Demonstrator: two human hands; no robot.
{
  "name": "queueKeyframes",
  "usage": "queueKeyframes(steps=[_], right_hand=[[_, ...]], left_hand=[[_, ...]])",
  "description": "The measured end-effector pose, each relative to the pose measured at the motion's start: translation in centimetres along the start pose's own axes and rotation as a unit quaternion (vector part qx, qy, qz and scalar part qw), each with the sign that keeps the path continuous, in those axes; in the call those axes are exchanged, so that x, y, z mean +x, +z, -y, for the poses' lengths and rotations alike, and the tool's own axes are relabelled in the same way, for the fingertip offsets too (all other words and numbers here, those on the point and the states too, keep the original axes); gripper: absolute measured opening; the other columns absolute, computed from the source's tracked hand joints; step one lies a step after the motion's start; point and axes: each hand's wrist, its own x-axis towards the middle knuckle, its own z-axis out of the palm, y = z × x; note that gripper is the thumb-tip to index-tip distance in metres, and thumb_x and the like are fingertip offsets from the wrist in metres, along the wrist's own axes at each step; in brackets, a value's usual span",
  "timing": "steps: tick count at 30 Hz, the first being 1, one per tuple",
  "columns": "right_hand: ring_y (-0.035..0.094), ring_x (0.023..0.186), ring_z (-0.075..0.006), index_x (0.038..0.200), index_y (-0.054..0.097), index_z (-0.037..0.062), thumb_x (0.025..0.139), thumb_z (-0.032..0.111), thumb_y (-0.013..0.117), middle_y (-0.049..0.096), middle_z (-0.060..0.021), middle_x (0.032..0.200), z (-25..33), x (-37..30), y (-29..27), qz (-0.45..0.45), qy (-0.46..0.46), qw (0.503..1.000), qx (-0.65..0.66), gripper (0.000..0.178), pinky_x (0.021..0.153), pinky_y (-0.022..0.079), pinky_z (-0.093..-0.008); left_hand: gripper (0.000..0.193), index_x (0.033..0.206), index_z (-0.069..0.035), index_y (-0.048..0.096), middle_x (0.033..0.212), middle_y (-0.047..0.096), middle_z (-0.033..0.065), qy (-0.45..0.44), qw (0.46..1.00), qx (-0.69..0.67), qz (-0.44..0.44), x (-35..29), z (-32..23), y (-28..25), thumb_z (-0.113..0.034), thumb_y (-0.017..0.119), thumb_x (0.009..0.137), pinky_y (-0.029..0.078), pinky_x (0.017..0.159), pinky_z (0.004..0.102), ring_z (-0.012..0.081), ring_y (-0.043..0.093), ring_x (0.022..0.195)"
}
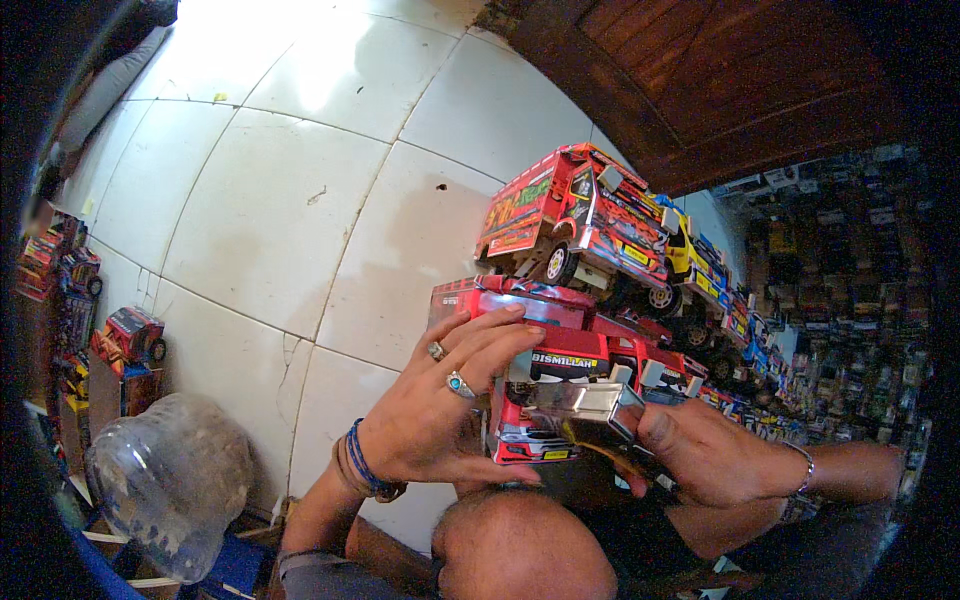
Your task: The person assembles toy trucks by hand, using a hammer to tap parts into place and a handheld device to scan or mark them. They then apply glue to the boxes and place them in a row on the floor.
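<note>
My left hand (440, 400), with rings and bracelets, grips a red toy truck (555, 345) with its fingers over the top and its thumb lower down. The truck has a dark windscreen strip and a red and white front. My right hand (710, 455) is closed around a boxy chrome tool (590, 405), whose shiny end lies against or just in front of the truck's front. What exactly the tool is, I cannot tell. Just beyond, a red toy truck with a tall printed cargo body (570, 225) stands on its wheels.
More toy trucks, one of them yellow and blue (695, 260), line up to the right. A brown wooden panel (700, 80) rises behind them. White tiles (270, 190) cover the floor. At the left are a clear plastic container (170, 480) and another red toy truck (130, 340).
</note>
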Motion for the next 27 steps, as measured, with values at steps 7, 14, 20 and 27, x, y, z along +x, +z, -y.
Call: queueKeyframes(steps=[7, 14, 20, 27], right_hand=[[0.064, 0.081, -0.0290, 0.099, 0.065, 0.0023, 0.104, 0.061, 0.010, 0.066, -0.0130, 0.078, 1.1, 0.5, 0.1, 0.023, 0.064, 0.997, -0.036, 0.080, 0.079, 0.050, -0.0421], [0.064, 0.083, -0.0319, 0.098, 0.064, -0.0002, 0.104, 0.060, 0.008, 0.066, -0.0145, 0.079, 0.9, 0.8, 0.6, 0.020, 0.049, 0.998, -0.033, 0.083, 0.083, 0.049, -0.0432], [0.062, 0.085, -0.0319, 0.099, 0.062, -0.0001, 0.104, 0.059, 0.008, 0.064, -0.0149, 0.082, 1.2, 0.5, 0.6, -0.002, 0.056, 0.998, -0.014, 0.080, 0.085, 0.047, -0.0430], [0.062, 0.082, -0.0309, 0.091, 0.063, 0.0017, 0.104, 0.060, 0.009, 0.063, -0.0131, 0.077, 1.0, 0.7, 0.9, -0.007, 0.051, 0.998, -0.036, 0.081, 0.081, 0.047, -0.0430]], left_hand=[[0.113, 0.145, -0.008, 0.043, 0.145, 0.052, 0.0098, -0.010, 0.999, -0.023, -0.022, 0.0, 0.1, 0.4, -0.044, 0.096, 0.052, 0.028, 0.116, 0.0486, 0.0332, 0.040, 0.141], [0.111, 0.145, -0.009, 0.043, 0.145, 0.052, 0.0095, -0.008, 0.999, -0.029, -0.029, -0.2, 0.3, 0.7, -0.044, 0.096, 0.054, 0.028, 0.116, 0.0492, 0.0331, 0.040, 0.141], [0.112, 0.145, -0.008, 0.043, 0.145, 0.051, 0.0093, -0.014, 0.999, -0.029, -0.031, -0.3, 0.3, 0.8, -0.045, 0.096, 0.053, 0.027, 0.116, 0.0489, 0.0330, 0.040, 0.142], [0.112, 0.145, -0.008, 0.044, 0.145, 0.052, 0.0085, -0.009, 0.999, -0.032, -0.040, -0.3, 0.4, 1.0, -0.046, 0.096, 0.053, 0.026, 0.116, 0.0482, 0.0325, 0.041, 0.141]])
